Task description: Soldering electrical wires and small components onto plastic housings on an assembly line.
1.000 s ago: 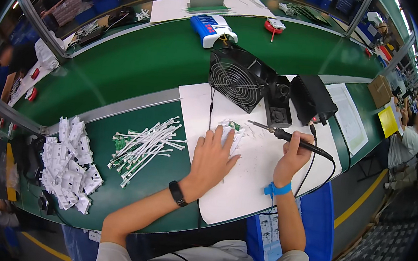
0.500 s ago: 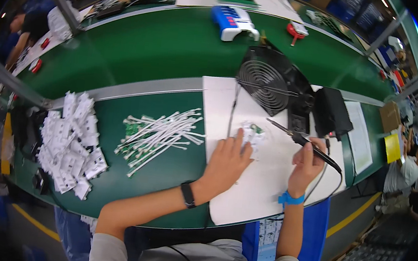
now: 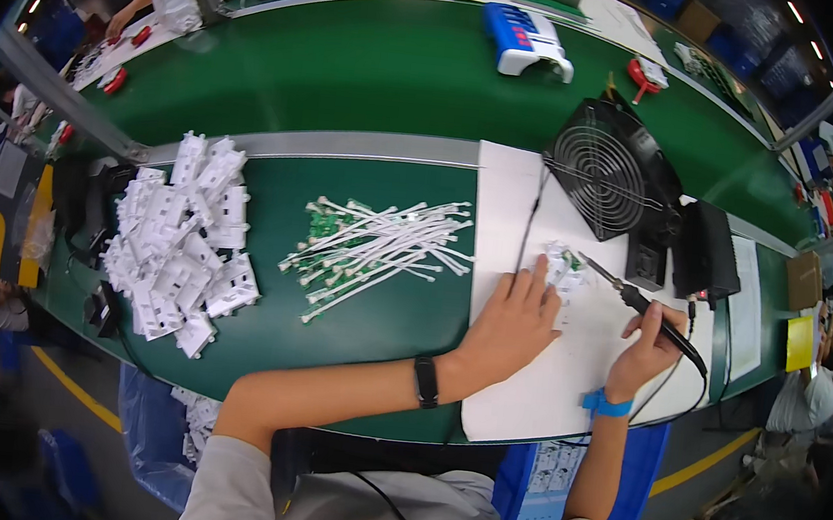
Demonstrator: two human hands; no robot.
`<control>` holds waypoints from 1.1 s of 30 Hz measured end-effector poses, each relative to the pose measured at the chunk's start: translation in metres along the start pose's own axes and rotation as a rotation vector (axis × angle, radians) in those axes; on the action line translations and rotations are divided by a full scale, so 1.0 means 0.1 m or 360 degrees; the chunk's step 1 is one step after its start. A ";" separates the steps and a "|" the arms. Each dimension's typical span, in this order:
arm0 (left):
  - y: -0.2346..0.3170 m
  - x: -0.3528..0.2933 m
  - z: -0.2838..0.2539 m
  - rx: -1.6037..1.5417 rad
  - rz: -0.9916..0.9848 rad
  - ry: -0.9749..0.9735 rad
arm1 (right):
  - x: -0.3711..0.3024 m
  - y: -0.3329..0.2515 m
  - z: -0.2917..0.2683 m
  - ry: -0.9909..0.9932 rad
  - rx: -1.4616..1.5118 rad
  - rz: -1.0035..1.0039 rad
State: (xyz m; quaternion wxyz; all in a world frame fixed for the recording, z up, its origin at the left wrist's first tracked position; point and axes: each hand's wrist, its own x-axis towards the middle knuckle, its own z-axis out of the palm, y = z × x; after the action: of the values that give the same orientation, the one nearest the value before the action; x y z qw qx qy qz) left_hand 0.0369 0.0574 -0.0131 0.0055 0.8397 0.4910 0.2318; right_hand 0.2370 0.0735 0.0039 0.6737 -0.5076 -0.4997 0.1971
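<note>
My left hand (image 3: 514, 322) lies with its fingers stretched out on the white sheet. Its fingertips touch a small white plastic part (image 3: 558, 270) that carries a bit of green board, partly hidden under the fingers. In my right hand (image 3: 648, 351) is a black-handled soldering iron (image 3: 645, 305), gripped like a pen. The iron's metal tip points left, close to the green bit on the part; whether it touches I cannot tell. Left of the sheet lies a bundle of white cables with small green boards (image 3: 383, 247). Farther left is a heap of white plastic parts (image 3: 182, 247).
A black fan (image 3: 600, 177) with a round grille stands behind the part, beside a black box (image 3: 706, 250). The white sheet (image 3: 497, 408) covers the bench's right half. Behind a metal rail runs a green belt (image 3: 354, 74) bearing a blue-and-white housing (image 3: 528, 42).
The whole view has shifted, so the bench appears farther right. The soldering iron's tip has come a little closer to the white part. My left hand stays on the part.
</note>
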 end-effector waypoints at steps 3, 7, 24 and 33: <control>0.04 -0.02 -0.03 -0.0017 -0.0027 -0.0036 | -0.03 0.01 0.00 -0.0044 0.0088 0.0019; 0.04 -0.02 -0.03 -0.0006 -0.0013 -0.0018 | -0.06 0.03 0.01 -0.0084 0.0052 0.0028; 0.03 -0.04 -0.04 -0.0083 -0.0006 0.0019 | -0.15 -0.04 0.09 -0.0221 -0.0083 0.0248; 0.06 0.07 -0.36 -0.0120 -0.0023 -0.0038 | -0.14 0.02 0.04 0.0045 0.0177 -0.0011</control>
State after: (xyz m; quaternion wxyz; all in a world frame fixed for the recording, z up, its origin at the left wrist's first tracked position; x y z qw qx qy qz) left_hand 0.0307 0.0523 0.0230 0.0446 0.8381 0.4879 0.2401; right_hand 0.2277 0.0650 -0.0044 0.7085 -0.4704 -0.4800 0.2151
